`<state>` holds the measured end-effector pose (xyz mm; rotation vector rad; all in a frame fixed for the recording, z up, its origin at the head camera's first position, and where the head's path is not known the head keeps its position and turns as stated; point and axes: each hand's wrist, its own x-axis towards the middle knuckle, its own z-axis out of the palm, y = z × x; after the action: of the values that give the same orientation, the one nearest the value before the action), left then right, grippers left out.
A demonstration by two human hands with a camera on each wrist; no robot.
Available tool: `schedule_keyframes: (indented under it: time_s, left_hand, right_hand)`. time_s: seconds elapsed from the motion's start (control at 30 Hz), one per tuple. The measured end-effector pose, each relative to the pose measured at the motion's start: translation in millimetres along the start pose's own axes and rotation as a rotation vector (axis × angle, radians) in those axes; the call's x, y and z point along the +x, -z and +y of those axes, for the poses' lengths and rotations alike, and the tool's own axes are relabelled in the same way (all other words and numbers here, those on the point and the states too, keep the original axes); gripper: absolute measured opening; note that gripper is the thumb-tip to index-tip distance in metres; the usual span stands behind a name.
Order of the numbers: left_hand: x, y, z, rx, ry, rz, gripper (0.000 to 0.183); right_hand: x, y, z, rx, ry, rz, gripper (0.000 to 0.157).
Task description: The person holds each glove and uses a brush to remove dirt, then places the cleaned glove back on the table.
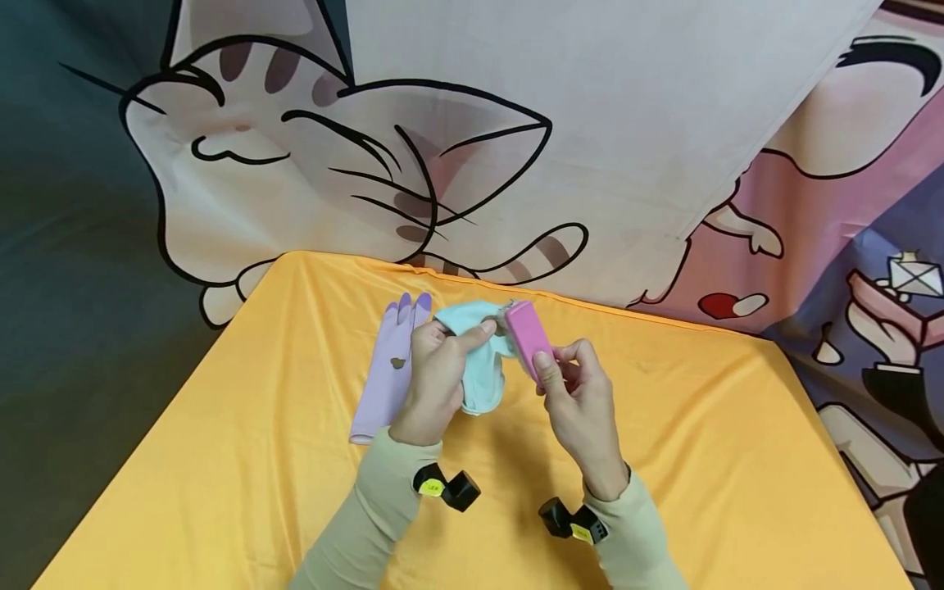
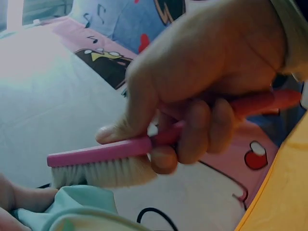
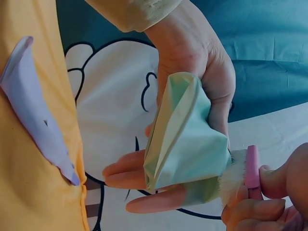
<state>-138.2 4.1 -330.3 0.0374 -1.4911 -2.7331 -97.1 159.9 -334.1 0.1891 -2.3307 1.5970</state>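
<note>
My left hand [image 1: 437,375] pinches a mint-green, sock-like fabric piece [image 1: 483,383] between thumb and fingers. Its open hem hangs toward me, and in the right wrist view the folded mouth [image 3: 175,130] shows as a wide slit. My right hand [image 1: 583,401] grips a pink brush [image 1: 529,338], thumb along the back of its head. Pale bristles [image 2: 103,173] face the fabric and meet it close to my left thumb. The brush's long handle [image 2: 264,102] runs back under the right palm, mostly hidden in the head view.
A lilac glove [image 1: 379,377] with a small gold mark lies flat on the yellow cloth [image 1: 295,426], left of my left hand. Behind the table hangs a curtain printed with a cartoon cat [image 1: 243,188]. Both wrists wear small black cameras [image 1: 460,490].
</note>
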Motion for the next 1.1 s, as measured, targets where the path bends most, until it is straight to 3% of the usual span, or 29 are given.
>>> schedule_keyframes:
  time_s: [0.13, 0.33, 0.43, 0.6, 0.7, 0.83, 1.1]
  left_hand:
    - [3.6, 1.7, 0.1, -0.052, 0.021, 0.028, 0.022]
    - [6.6, 3.0, 1.8, -0.070, -0.034, 0.037, 0.023]
    - [4.8, 1.3, 0.0, 0.031, -0.060, 0.004, 0.021]
    - [-3.5, -7.7, -6.1, 0.262, -0.058, -0.141, 0.021]
    - [-8.1, -13.0, -9.9, 0.336, -0.044, -0.202, 0.021]
    - [-10.7, -15.9, -11.6, 0.296, -0.033, -0.212, 0.022]
    - [-6.1, -11.3, -7.8, 0.179, 0.002, -0.135, 0.022]
  right_hand:
    - [1.2, 1.5, 1.7, -0.020, -0.047, -0.013, 0.020]
    - [3.1, 10.4, -1.6, 0.017, -0.053, -0.014, 0.021]
    - [3.3, 12.2, -4.2, 0.072, -0.025, 0.001, 0.020]
    - [3.6, 9.8, -5.9, 0.130, 0.065, 0.033, 0.019]
    - [4.4, 7.9, -5.2, 0.137, 0.117, 0.055, 0.018]
    - [4.8, 6.3, -3.1, 0.140, 0.136, 0.067, 0.017]
    - [2.7, 2.9, 2.1, 0.111, 0.105, 0.052, 0.020]
